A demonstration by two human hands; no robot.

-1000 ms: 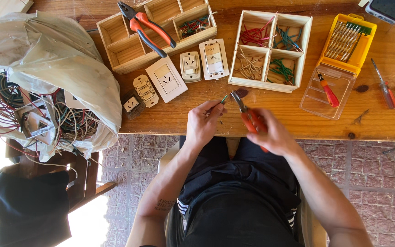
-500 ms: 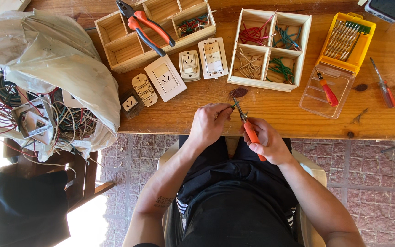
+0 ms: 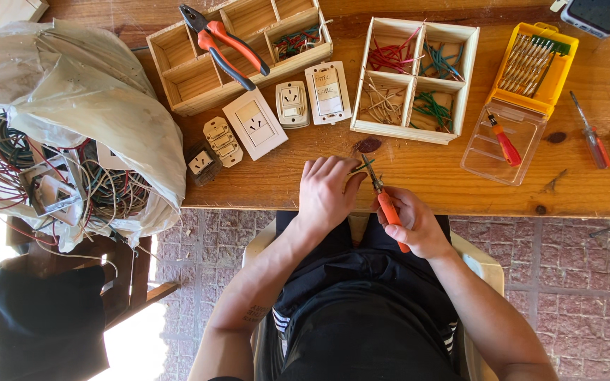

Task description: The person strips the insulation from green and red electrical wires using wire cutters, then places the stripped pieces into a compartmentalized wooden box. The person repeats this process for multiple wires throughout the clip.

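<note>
We grip small orange-handled wire cutters [image 3: 387, 204] tight in our right hand [image 3: 412, 224]. Just left of that grip, our left hand [image 3: 327, 190] pinches a short green wire piece [image 3: 361, 166], touching cutter tips, above wooden table edge [image 3: 319, 197].

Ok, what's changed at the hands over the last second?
Both hands came down from above the table edge toward the lap side. The right hand went from gripping the orange-handled cutter with its handles spread to a closed grip; the left hand holds a green wire at its tip. The boxes, sockets and big pliers stayed put.
</note>
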